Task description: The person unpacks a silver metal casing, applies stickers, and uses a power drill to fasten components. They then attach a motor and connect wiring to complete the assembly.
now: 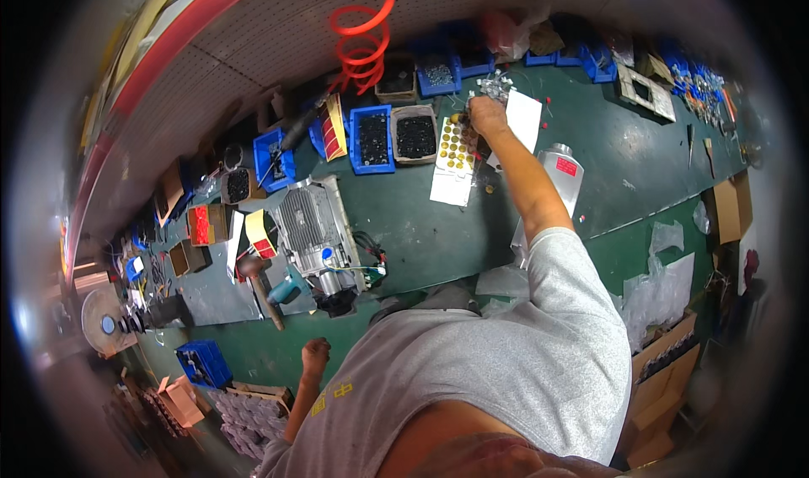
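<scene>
My right hand (487, 115) reaches far across the green workbench, its fingers bent together beside a sheet of round gold stickers (458, 147). Whatever it may pinch is hidden under the fingers. Just beyond it lies a pile of small silvery parts (495, 85), with a white paper sheet (524, 117) to its right. Down at the lower left, my left hand (316, 356) hangs in front of the bench, loosely curled with nothing visible in it. Nearest to that hand on the bench is a grey finned metal housing (310, 221) with wires and a black part at its near end.
Blue bins (372, 141) and boxes of small parts line the bench's back. A red coiled hose (364, 48) hangs above. A teal power tool (288, 287) and a mallet (259, 288) lie left of the housing. A silver canister (562, 179) lies by my right forearm.
</scene>
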`<state>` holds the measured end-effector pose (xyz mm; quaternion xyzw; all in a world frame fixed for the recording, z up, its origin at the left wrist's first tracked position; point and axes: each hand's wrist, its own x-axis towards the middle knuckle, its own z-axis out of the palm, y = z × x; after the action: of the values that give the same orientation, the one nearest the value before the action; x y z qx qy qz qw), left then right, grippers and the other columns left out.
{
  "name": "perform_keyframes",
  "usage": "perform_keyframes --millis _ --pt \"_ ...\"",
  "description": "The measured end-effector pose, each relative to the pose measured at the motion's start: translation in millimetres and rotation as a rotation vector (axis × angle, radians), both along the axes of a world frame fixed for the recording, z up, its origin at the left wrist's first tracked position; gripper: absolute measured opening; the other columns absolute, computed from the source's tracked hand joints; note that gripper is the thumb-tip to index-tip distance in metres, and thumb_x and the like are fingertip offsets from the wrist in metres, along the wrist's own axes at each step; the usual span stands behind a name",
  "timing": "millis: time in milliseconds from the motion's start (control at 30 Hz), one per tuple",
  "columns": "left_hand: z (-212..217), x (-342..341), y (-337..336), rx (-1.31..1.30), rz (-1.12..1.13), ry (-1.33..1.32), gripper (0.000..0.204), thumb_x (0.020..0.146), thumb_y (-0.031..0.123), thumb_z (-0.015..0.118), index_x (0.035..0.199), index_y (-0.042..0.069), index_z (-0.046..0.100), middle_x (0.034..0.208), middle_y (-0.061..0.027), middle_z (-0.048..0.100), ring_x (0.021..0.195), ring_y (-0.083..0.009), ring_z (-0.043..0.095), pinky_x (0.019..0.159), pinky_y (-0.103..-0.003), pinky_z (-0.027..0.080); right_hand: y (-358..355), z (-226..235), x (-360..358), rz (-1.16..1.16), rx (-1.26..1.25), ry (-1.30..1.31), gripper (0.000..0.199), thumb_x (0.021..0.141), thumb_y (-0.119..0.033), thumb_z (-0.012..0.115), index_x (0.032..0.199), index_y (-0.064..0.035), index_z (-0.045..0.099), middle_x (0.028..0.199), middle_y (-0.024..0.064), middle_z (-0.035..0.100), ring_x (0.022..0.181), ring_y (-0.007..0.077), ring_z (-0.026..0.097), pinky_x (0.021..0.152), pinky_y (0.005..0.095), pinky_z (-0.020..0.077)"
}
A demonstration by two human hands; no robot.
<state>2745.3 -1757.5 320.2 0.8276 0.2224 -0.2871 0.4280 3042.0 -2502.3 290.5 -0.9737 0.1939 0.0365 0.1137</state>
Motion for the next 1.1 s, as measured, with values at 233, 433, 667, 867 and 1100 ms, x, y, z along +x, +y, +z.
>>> perform_keyframes --millis 233,433,667,867,1100 --pt "6 -35 7 0.173 -0.15 0.008 0.024 0.088 0.012 0.066 0.107 -0.001 0.072 0.078 -0.0063 0.071 0.06 -0.012 0.061 0.054 -0.03 0.05 6 73 -24 0.06 0.265 -0.81 0.024 0.098 -0.022 0.061 0.088 -0.0011 0.066 0.09 0.0216 0.066 0.083 0.0424 0.064 0.073 0.0506 0.0501" --pt "-27 -23 52 0.337 -0.216 -0.053 0.018 0.088 0.014 0.067 0.1 0.002 0.073 0.077 -0.0064 0.072 0.069 -0.0136 0.066 0.064 -0.03 0.052 17 151 -45 -0.065 0.38 -1.217 0.034 0.103 -0.021 0.057 0.078 0.0012 0.055 0.067 0.0149 0.05 0.06 0.0259 0.049 0.059 0.0404 0.0404" --pt "12 63 -10 -0.161 0.148 -0.695 0.011 0.098 0.005 0.06 0.097 -0.004 0.067 0.086 -0.0043 0.066 0.08 -0.0116 0.063 0.073 -0.027 0.052 140 190 -97 0.004 0.925 -0.786 0.042 0.105 -0.032 0.055 0.078 0.0005 0.058 0.066 0.001 0.052 0.066 0.0097 0.045 0.06 0.0302 0.0404" --pt "139 151 -158 -0.527 -0.11 -0.491 0.034 0.106 0.023 0.054 0.121 -0.003 0.068 0.103 -0.0089 0.073 0.09 -0.0141 0.067 0.081 -0.029 0.054 301 218 -145 0.369 0.94 -0.379 0.033 0.101 -0.023 0.057 0.082 0.0024 0.064 0.07 0.0144 0.062 0.066 0.0234 0.06 0.065 0.0357 0.0484" --pt "153 155 -162 -0.923 0.249 -0.107 0.023 0.103 0.016 0.06 0.115 -0.001 0.069 0.095 -0.0051 0.071 0.077 -0.0104 0.063 0.07 -0.025 0.052 424 188 -190 0.686 0.803 -0.191 0.029 0.099 -0.023 0.059 0.088 0.0021 0.067 0.082 0.0245 0.067 0.078 0.0443 0.065 0.07 0.0503 0.0516"
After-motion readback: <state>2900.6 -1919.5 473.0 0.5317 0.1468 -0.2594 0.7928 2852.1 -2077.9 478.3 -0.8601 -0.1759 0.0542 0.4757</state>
